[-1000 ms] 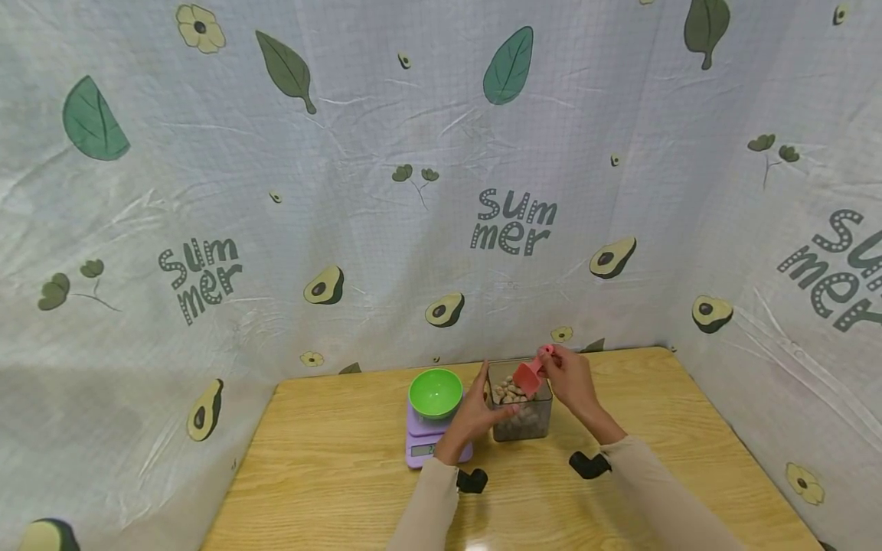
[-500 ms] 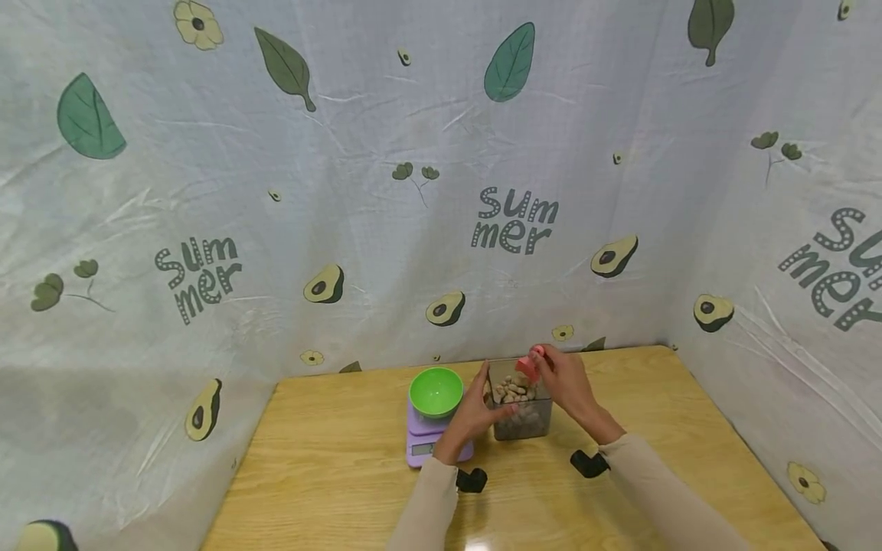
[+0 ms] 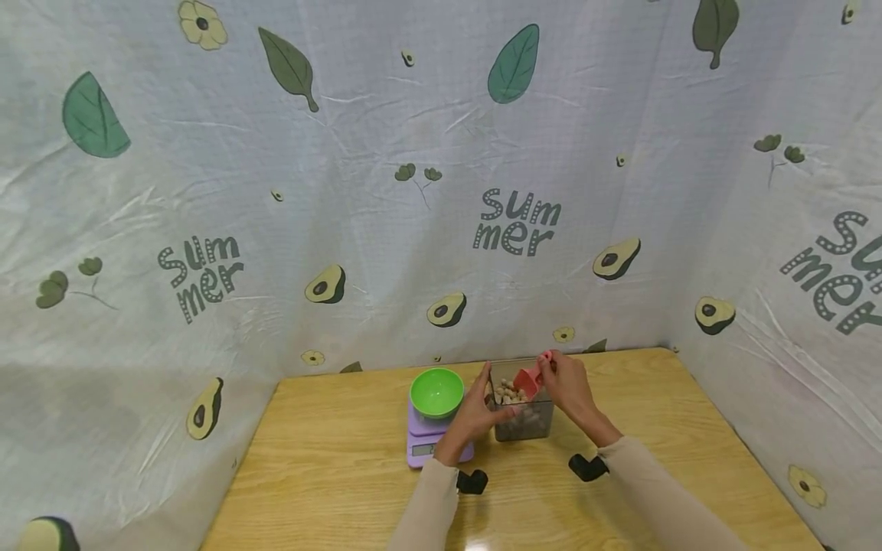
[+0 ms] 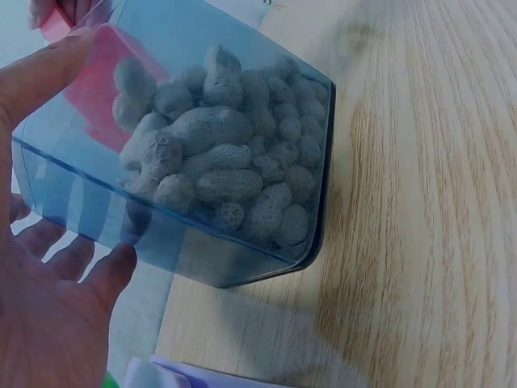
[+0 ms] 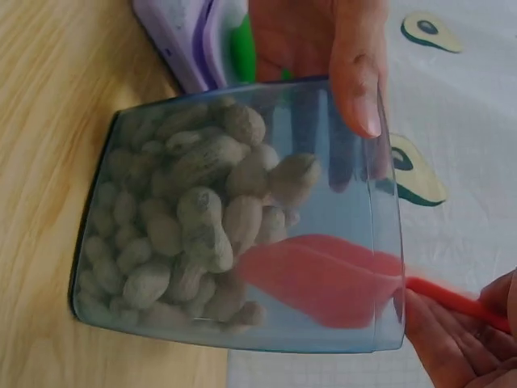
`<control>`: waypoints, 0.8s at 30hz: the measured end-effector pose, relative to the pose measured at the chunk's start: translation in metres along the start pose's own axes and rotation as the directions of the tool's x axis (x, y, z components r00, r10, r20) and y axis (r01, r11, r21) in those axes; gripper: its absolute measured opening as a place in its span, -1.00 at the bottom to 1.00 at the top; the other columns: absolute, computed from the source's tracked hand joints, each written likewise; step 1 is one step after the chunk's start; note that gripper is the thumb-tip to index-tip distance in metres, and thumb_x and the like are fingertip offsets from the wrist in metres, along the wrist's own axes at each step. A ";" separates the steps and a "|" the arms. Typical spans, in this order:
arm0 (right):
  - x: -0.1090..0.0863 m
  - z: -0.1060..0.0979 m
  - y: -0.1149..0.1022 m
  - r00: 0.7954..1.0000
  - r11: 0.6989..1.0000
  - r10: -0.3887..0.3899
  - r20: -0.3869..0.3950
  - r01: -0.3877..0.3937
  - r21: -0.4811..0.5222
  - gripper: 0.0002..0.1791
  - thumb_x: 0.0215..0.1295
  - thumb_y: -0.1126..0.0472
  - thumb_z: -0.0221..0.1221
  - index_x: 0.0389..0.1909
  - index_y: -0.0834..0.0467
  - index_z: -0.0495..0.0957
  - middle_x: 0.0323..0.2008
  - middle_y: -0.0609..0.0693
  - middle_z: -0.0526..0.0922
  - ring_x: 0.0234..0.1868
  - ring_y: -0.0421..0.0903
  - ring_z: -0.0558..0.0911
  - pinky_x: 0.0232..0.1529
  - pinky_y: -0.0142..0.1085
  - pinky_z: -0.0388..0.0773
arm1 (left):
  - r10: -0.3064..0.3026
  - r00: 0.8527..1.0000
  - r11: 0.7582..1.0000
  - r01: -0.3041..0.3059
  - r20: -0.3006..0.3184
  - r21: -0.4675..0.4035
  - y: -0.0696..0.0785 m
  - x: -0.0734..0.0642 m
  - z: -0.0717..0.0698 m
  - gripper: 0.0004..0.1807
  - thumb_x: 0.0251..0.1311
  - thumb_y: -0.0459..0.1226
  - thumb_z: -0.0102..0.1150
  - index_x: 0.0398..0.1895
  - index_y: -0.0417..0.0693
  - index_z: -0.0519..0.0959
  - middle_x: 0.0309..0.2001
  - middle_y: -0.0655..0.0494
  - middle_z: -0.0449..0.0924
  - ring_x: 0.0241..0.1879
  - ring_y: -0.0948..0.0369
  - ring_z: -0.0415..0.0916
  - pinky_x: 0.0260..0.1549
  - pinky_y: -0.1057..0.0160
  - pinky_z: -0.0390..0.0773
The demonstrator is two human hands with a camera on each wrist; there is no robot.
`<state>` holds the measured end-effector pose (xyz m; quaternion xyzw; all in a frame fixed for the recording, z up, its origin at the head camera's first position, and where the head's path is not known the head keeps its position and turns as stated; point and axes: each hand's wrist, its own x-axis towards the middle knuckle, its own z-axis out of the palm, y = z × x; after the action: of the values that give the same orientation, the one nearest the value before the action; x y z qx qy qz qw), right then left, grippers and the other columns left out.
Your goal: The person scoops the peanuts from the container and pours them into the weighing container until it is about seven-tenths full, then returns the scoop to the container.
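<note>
Both arms, in pale long sleeves, reach forward from the lower edge of the head view, converging toward the hands. Left hand (image 3: pixel 475 413): thumb spread well away from the fingers, fingers fairly straight and pointing forward; wrist bare past the cuff. Right hand (image 3: pixel 568 383): thumb and fingers bent together in a pinch, wrist angled inward toward the left; partly cropped in the right wrist view. Hands near each other, apart.
</note>
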<state>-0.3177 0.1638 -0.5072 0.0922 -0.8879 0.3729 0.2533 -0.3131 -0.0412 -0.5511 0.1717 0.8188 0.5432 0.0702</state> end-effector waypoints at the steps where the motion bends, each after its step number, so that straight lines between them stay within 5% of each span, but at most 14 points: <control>1: 0.001 0.000 0.000 1.000 1.000 0.009 0.005 -0.009 -0.004 -0.72 0.46 0.23 0.08 -0.42 0.31 0.57 -0.65 0.06 0.62 -0.72 -0.27 0.42 -0.71 -0.42 0.26 | 0.002 1.000 1.000 -0.002 -0.002 0.000 0.000 0.000 0.000 0.17 0.11 -0.03 0.41 0.61 0.05 -0.21 0.57 -0.14 -0.09 0.52 -0.07 0.03 0.36 -0.07 0.32; 8: 0.005 -0.001 -0.003 0.999 1.000 0.020 0.049 -0.020 -0.010 -0.74 0.46 0.22 0.08 -0.38 0.30 0.59 -0.60 0.07 0.64 -0.66 -0.20 0.51 -0.66 -0.38 0.37 | -0.012 1.000 1.000 0.013 -0.010 0.012 -0.003 0.001 -0.002 0.17 0.09 0.09 0.39 0.61 0.20 -0.21 0.59 -0.07 -0.11 0.52 -0.04 0.05 0.36 -0.05 0.32; 18: 0.001 0.003 -0.005 0.993 0.998 0.034 0.113 -0.028 -0.055 -0.69 0.46 0.22 0.06 -0.49 0.26 0.52 -0.64 0.06 0.57 -0.67 -0.18 0.45 -0.65 -0.37 0.31 | 0.009 1.000 0.999 -0.009 -0.017 0.042 -0.001 -0.001 0.000 0.17 0.10 0.07 0.39 0.61 0.06 -0.18 0.58 -0.10 -0.08 0.52 -0.06 0.04 0.34 -0.05 0.35; 24: 0.002 -0.002 -0.005 0.982 0.989 0.147 0.120 -0.145 -0.027 -0.70 0.45 0.22 0.06 -0.48 0.27 0.55 -0.63 0.09 0.60 -0.65 -0.15 0.54 -0.65 -0.35 0.40 | 0.011 1.000 0.998 -0.009 -0.019 0.069 0.000 -0.003 0.000 0.17 0.08 0.09 0.39 0.61 0.11 -0.17 0.57 -0.11 -0.06 0.52 -0.08 0.05 0.32 -0.06 0.37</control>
<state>-0.3169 0.1618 -0.5018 0.0469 -0.9093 0.3763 0.1716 -0.3101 -0.0419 -0.5513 0.1729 0.8369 0.5165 0.0537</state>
